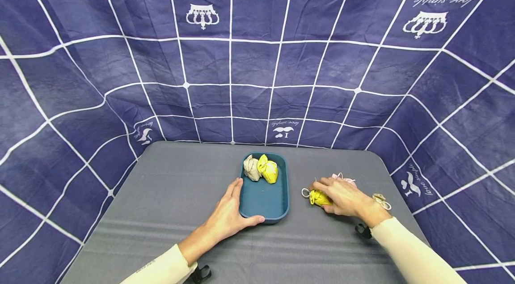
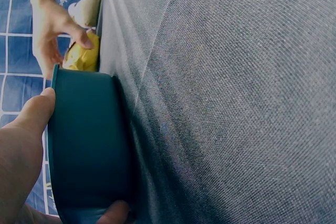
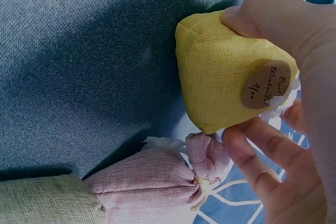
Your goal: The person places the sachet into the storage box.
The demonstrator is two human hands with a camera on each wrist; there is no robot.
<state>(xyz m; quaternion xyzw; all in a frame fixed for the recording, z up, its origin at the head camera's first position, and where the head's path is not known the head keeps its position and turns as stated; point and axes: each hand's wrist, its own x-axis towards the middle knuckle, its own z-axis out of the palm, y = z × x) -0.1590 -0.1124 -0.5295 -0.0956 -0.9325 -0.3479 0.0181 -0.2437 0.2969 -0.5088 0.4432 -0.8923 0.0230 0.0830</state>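
A yellow drawstring pouch (image 3: 226, 72) with a round brown label sits between the thumb and fingers of my right hand (image 1: 339, 197), which grips it close over the table. My left hand (image 1: 227, 214) holds the near left corner of a blue tray (image 1: 263, 201), thumb at the front rim and fingers along the left side. Inside the tray's far end lie a beige pouch (image 1: 252, 168) and another yellow pouch (image 1: 268, 169). Beside the right hand is a pink pouch (image 3: 147, 182) with a pale cord, mostly hidden by the hand in the head view.
A grey-green pouch (image 3: 47, 200) lies against the pink one, its cord showing past the right wrist in the head view. Grey cloth (image 1: 177, 185) covers the table. A blue curtain with white lines (image 1: 257, 65) hangs behind and at both sides.
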